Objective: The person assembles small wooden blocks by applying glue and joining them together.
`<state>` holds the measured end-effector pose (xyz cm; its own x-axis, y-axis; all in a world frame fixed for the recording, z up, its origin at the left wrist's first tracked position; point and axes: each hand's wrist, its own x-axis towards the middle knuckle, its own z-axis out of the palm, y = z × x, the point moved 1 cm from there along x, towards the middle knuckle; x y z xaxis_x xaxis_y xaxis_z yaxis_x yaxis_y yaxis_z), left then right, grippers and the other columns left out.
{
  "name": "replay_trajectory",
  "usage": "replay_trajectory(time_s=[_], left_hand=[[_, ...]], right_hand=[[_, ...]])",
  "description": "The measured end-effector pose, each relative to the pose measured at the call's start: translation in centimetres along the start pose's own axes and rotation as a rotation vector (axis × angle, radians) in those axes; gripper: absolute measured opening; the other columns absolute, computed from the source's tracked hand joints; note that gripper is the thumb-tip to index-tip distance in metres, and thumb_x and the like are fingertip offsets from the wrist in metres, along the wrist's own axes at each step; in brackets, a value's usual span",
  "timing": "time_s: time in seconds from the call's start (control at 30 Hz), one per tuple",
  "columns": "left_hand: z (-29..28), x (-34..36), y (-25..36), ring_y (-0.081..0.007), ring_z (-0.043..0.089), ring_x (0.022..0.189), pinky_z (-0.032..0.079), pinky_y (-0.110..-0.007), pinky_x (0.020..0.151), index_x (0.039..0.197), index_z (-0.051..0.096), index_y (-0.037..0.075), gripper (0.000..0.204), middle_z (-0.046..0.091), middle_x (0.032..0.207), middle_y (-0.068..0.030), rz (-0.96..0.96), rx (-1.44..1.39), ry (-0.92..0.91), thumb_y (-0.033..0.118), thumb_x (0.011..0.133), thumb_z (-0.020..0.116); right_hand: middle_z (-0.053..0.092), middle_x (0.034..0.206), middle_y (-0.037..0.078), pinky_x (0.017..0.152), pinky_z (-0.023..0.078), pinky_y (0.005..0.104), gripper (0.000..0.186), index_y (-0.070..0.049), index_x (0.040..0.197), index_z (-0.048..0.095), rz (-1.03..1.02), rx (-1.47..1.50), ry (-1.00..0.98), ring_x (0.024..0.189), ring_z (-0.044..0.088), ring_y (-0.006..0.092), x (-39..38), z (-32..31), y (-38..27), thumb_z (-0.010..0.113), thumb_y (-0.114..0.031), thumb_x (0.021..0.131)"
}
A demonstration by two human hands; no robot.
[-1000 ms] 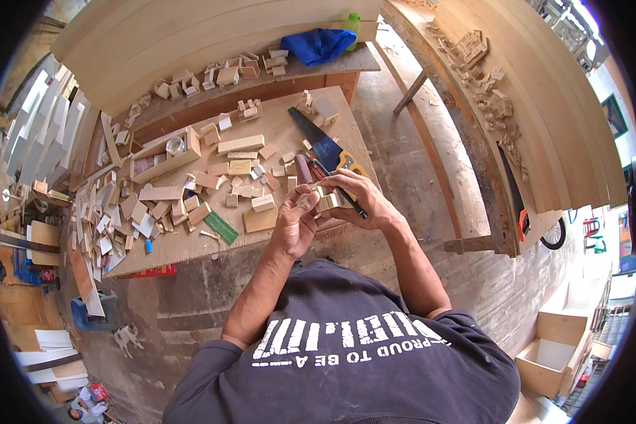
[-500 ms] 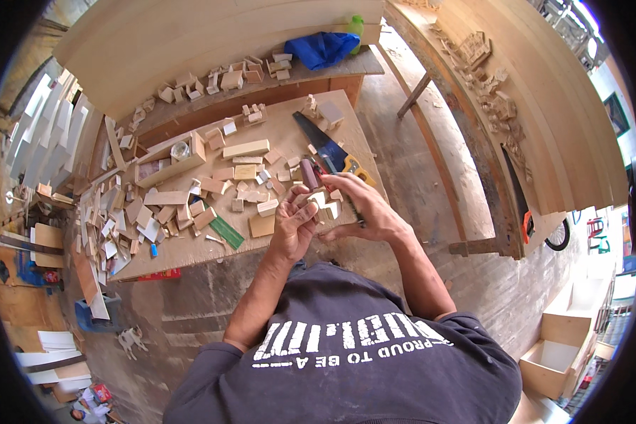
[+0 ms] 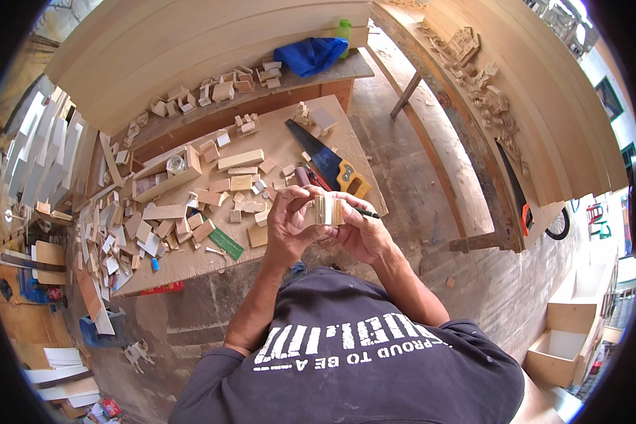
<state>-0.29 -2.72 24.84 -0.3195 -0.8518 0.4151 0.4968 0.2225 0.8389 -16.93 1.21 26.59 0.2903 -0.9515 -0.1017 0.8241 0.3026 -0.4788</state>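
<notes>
Both my hands are raised over the near edge of the worktable, closed on a small wooden block (image 3: 326, 210) that seems made of joined pieces. My left hand (image 3: 287, 227) grips its left side with thumb and fingers. My right hand (image 3: 367, 237) holds the right side, and a dark pencil-like stick (image 3: 367, 213) pokes out between its fingers. Just beyond the hands lie a handsaw (image 3: 325, 157) with a yellow handle and a dull purple piece (image 3: 303, 175) beside something red. Fingers cover parts of the block.
Loose wood offcuts crowd the worktable (image 3: 283, 120), with a long wooden box (image 3: 164, 178) and a green strip (image 3: 225, 242) among them. Small wooden assemblies and a blue cloth (image 3: 309, 56) sit on the back bench. Another bench (image 3: 466, 127) stands right. A cat (image 3: 138, 355) is on the floor.
My hands have come together. The right hand, spread more widely before, now closes on the block with the left. The view has shifted slightly.
</notes>
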Motion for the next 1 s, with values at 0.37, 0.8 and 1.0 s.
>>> replay_trajectory(time_s=[0.37, 0.8, 1.0], left_hand=[[0.3, -1.3, 1.0, -0.0151, 0.065, 0.106, 0.052, -0.03, 0.094, 0.123, 0.062, -0.004, 0.035, 0.068, 0.112, -0.0093, -0.29, 0.084, 0.153, -0.005, 0.089, 0.069], [0.0, -3.6, 0.7, -0.0151, 0.066, 0.102, 0.055, -0.028, 0.088, 0.114, 0.063, -0.004, 0.027, 0.063, 0.107, -0.0069, -0.178, 0.313, 0.186, -0.006, 0.088, 0.069], [0.0, -4.7, 0.4, -0.0157, 0.066, 0.101, 0.056, -0.028, 0.087, 0.113, 0.062, -0.005, 0.026, 0.062, 0.105, -0.0074, -0.169, 0.447, 0.222, -0.007, 0.088, 0.068]], right_hand=[[0.065, 0.112, 0.008, 0.09, 0.049, 0.0278, 0.062, 0.002, 0.125, 0.058, -0.455, -0.958, -0.028, 0.103, 0.061, 0.013, 0.8, -1.3, -0.7, 0.089, -0.02, 0.075], [0.063, 0.114, 0.008, 0.093, 0.047, 0.0304, 0.06, 0.003, 0.125, 0.061, -0.351, -1.021, -0.149, 0.107, 0.059, 0.0151, 0.8, -3.5, 0.4, 0.087, -0.024, 0.078], [0.062, 0.116, 0.007, 0.091, 0.048, 0.0296, 0.055, 0.003, 0.127, 0.058, -0.173, -0.826, -0.169, 0.108, 0.057, 0.0126, 0.6, -4.1, 1.1, 0.083, -0.014, 0.081]])
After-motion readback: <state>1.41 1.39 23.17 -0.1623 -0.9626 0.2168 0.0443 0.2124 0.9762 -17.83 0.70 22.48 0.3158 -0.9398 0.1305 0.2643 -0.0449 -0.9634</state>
